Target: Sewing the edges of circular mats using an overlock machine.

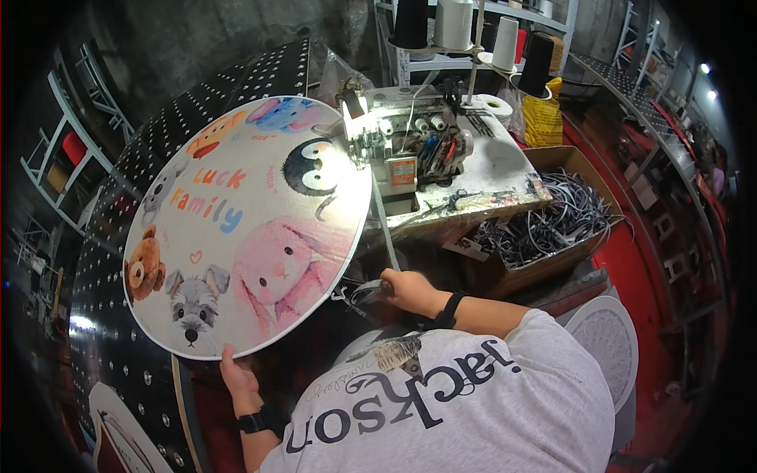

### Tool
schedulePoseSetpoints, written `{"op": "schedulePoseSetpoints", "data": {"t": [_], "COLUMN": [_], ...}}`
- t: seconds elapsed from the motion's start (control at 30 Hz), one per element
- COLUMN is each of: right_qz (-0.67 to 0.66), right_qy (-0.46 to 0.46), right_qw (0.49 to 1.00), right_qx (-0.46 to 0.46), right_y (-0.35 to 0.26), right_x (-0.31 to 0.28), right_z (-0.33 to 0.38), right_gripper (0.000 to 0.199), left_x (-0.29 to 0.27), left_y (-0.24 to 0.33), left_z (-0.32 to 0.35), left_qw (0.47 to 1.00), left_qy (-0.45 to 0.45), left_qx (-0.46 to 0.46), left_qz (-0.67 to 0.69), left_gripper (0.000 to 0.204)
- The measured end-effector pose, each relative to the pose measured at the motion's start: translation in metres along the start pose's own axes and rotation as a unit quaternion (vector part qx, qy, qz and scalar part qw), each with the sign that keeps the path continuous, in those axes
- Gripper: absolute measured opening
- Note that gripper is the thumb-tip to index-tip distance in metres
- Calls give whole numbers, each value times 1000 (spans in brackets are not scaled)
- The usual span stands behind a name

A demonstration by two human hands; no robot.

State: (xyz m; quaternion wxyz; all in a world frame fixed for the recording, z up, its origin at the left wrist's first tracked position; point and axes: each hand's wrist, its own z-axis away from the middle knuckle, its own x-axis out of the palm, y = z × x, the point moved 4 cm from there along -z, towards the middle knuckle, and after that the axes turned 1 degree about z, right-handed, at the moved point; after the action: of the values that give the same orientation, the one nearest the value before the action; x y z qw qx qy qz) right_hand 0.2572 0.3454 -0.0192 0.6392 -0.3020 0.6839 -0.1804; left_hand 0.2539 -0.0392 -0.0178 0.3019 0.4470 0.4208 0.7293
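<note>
A large round mat (252,229) printed with cartoon animals and coloured lettering lies on the black table, a white band round its rim. Its far right edge is at the lit head of an overlock sewing machine (410,142). My left hand (240,382) grips the mat's near edge, the thumb on the rim and the other fingers hidden beneath. To the right of the mat, my right hand (412,293) is closed on a narrow grey binding strip (384,225) that runs up to the machine. Loose loops of strip hang beside that hand.
A cardboard box (564,264) full of tangled grey strips stands right of the machine table. Thread cones (505,43) rise behind the machine. The black table (102,276) is set with metal balls. A yellow bag (544,114) stands beyond the box, and a white patterned round piece (603,347) sits at my right.
</note>
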Motion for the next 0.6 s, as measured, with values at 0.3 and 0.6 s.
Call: {"op": "schedulePoseSetpoints", "data": {"t": [0.3,0.6], "right_qz": [-17,-145], "right_qy": [-52,-104], "right_qw": [998,978], "right_qx": [38,107], "right_y": [1,-11], "right_x": [10,15], "right_z": [-1,-30], "right_gripper": [35,63], "left_x": [22,55], "left_y": [-20,-33], "left_z": [10,20], "left_qw": [998,995], "left_qy": [-47,-84], "left_qx": [-28,-61], "left_qz": [-24,-7], "left_gripper": [28,17]}}
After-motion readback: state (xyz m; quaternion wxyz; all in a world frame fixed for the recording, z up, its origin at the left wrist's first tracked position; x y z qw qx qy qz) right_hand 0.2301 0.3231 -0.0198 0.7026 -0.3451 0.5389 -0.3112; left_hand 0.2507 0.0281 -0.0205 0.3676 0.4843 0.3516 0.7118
